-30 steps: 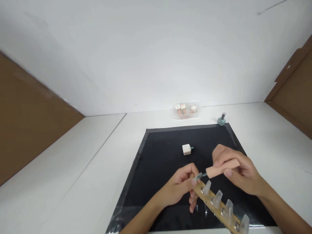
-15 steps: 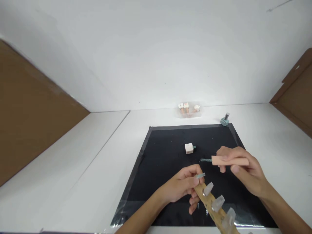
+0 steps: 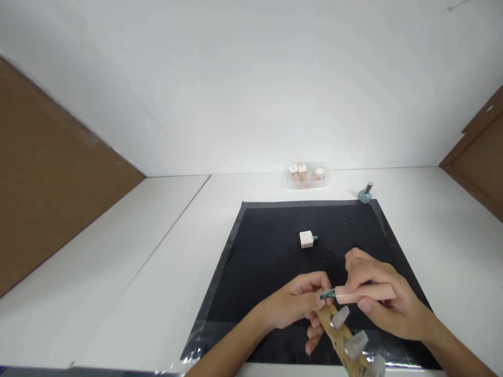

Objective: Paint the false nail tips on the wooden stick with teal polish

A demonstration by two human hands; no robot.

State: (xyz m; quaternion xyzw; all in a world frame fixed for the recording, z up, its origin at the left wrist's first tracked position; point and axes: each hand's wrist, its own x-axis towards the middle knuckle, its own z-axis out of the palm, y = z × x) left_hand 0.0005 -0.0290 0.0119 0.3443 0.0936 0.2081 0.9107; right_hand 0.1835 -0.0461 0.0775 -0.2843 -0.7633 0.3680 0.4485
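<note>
My left hand [image 3: 293, 302] grips the end of a wooden strip [image 3: 334, 329] that carries several clear false nails [image 3: 340, 317] standing up along it. My right hand [image 3: 387, 298] is closed round the peach handle of a nail polish brush [image 3: 365, 293]. The dark green bristles lie over the nail at the strip's end, by my left thumb. That nail is largely hidden by the brush. Beyond my hands, a white square bottle [image 3: 306, 239] lies on its side on the black mat, its green neck pointing right and uncapped.
The black mat [image 3: 271, 225] covers the middle of the white table. A clear tray [image 3: 310, 184] with three white bottles with peach caps stands by the back wall. A teal bottle with a silver cap [image 3: 365, 193] sits at the mat's far right corner. Brown panels stand at both sides.
My right hand has moved down and left, bringing the brush from above the strip onto the end nail. My left hand keeps its hold on the strip, slightly lower in view.
</note>
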